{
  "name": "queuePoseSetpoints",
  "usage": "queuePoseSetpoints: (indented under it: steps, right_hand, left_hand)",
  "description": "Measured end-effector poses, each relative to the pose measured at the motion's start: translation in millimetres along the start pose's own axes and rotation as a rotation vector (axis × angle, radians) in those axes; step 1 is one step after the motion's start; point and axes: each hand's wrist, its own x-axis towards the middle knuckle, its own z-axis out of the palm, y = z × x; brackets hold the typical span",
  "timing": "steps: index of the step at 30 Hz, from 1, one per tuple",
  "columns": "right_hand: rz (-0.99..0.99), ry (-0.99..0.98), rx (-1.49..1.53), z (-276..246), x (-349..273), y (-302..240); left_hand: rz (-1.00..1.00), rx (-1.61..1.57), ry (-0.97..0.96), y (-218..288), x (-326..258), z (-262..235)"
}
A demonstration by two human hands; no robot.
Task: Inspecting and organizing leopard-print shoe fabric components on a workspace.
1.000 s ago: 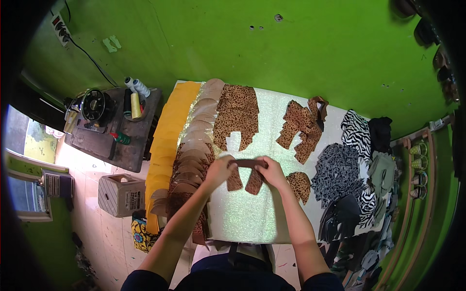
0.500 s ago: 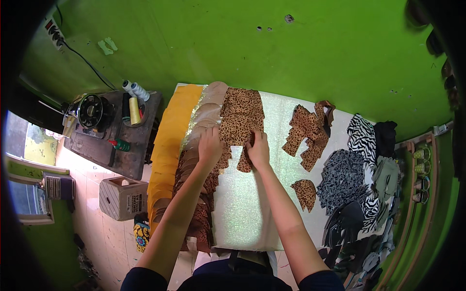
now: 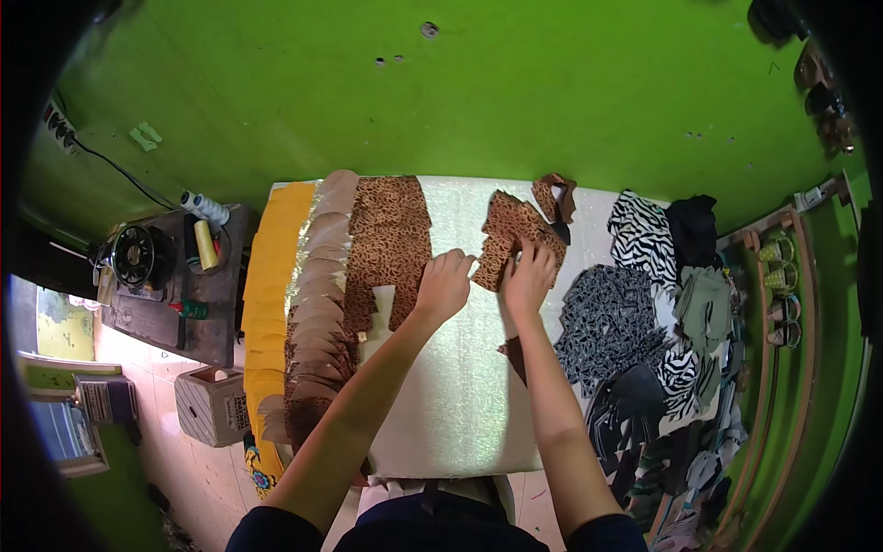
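My right hand (image 3: 531, 276) lies over a loose pile of brown leopard-print fabric pieces (image 3: 509, 221), with its fingers bent onto them and gripping. My left hand (image 3: 445, 283) is just left of that pile, its fingers loosely bent and apart, with nothing visible in them. Beside it on the left is an overlapped stack of leopard-print pieces (image 3: 388, 230) with stepped edges. A single dark brown piece (image 3: 515, 354) shows partly from under my right forearm. A leopard-print strip (image 3: 543, 193) curls at the pile's far end.
Rows of yellow pieces (image 3: 267, 276) and brown rounded pieces (image 3: 322, 267) line the left of the pale shiny table (image 3: 451, 396). Grey-black patterned pieces (image 3: 602, 317) and zebra-print cloth (image 3: 642, 235) lie right. A dark side table (image 3: 175, 322) holds thread spools (image 3: 204, 247). A green wall stands behind.
My hands have left the stack on the left and moved right. My right hand now grips the loose leopard-print pile, and my left hand is near it. The view has shifted to the right.
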Motion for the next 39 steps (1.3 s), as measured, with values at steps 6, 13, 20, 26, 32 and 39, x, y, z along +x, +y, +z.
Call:
queuePoseSetpoints:
  steps: [6,13,20,26,32,39]
  right_hand:
    - [-0.097,-0.111,-0.099,0,21,64]
    - [-0.361,-0.288,0.272,-42,22,57]
    - [-0.516,-0.416,0.515,-82,13,55]
    - [-0.036,-0.8,0.947,-89,-11,62]
    - [-0.001,-0.93,1.079,-94,-42,45]
    - [-0.308,-0.77,0.748,-74,-102,52]
  left_hand:
    - [0.032,0.023,-0.028,38,22,15]
    - [-0.004,-0.06,0.122,68,20,-7]
    - [0.03,-0.017,0.035,86,-5,-36]
    - [-0.259,-0.503,0.015,90,-39,-51]
    - [-0.477,-0.594,-0.054,78,-87,-63]
    - [-0.594,-0.329,-0.234,71,-150,-27]
